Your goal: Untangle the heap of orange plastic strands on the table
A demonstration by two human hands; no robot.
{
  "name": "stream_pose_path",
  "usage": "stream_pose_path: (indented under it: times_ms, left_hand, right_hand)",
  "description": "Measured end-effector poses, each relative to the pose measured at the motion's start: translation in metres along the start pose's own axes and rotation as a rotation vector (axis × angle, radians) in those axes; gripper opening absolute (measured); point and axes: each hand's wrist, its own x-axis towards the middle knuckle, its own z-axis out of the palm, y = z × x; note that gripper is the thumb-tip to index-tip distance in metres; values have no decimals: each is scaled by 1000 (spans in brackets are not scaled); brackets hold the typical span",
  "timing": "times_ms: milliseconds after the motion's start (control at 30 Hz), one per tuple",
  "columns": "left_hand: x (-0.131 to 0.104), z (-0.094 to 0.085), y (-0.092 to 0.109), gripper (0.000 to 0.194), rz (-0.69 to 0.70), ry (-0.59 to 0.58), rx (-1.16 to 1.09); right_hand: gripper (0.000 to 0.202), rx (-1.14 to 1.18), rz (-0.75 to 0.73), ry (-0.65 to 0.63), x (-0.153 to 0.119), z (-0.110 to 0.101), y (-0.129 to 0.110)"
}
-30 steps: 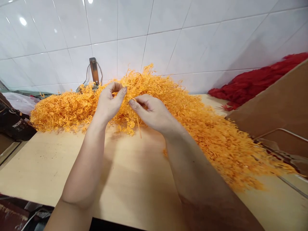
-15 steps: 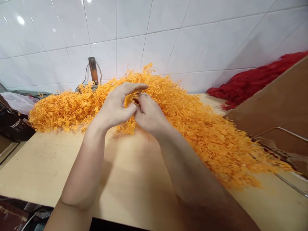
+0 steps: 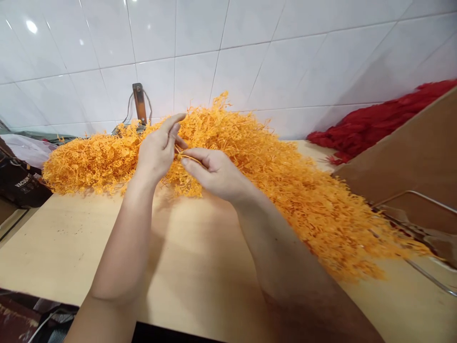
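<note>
A long heap of frilly orange artificial foliage [image 3: 307, 195] lies across the pale wooden table [image 3: 193, 267]. In front of its middle, my right hand [image 3: 217, 171] pinches a thin orange stem [image 3: 194, 158] between thumb and forefinger. Just left of it, my left hand [image 3: 157, 147] is raised with its forefinger stretched out and its other fingers curled near the stem's end. Those curled fingers are partly hidden, and what they grip is hard to make out.
Red foliage [image 3: 378, 124] sits at the back right behind a brown cardboard piece [image 3: 403, 166]. A metal rod [image 3: 428, 197] sticks out there. A black bag [image 3: 24, 183] is at the left, and an orange-brown holder [image 3: 139, 104] stands against the tiled wall.
My left hand has moved left and turned, away from my right hand. My right hand has shifted slightly, and the thin stem between its fingers now shows.
</note>
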Motion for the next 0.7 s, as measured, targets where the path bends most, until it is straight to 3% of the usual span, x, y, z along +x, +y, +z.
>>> stream_pose_path:
  times_ms: [167, 300, 367, 400, 467, 600, 700]
  left_hand:
    - [5, -3, -12, 37, -153, 176, -30]
    - [6, -42, -29, 34, -362, 446, -108]
    - [3, -63, -31, 31, -477, 459, -137]
    - [1, -69, -28, 32, -503, 400, -157]
    - [-4, -68, -15, 34, -483, 175, -195]
    - [-9, -38, 20, 35, -272, -362, -179]
    - [-7, -19, 30, 27, -147, -491, -131]
  right_hand:
    - [35, -19, -5, -123, -2, 3, -7]
    - [41, 28, -52, -108, -5, -5, -17]
    - [45, 68, -73, -7, -5, -8, -17]
    - [46, 85, -72, 35, -4, -9, -15]
    - [47, 93, -56, 78, -1, -8, -10]
    - [46, 84, -40, 129, 3, -4, -1]
    - [47, 76, -51, 162, 4, -3, 3]
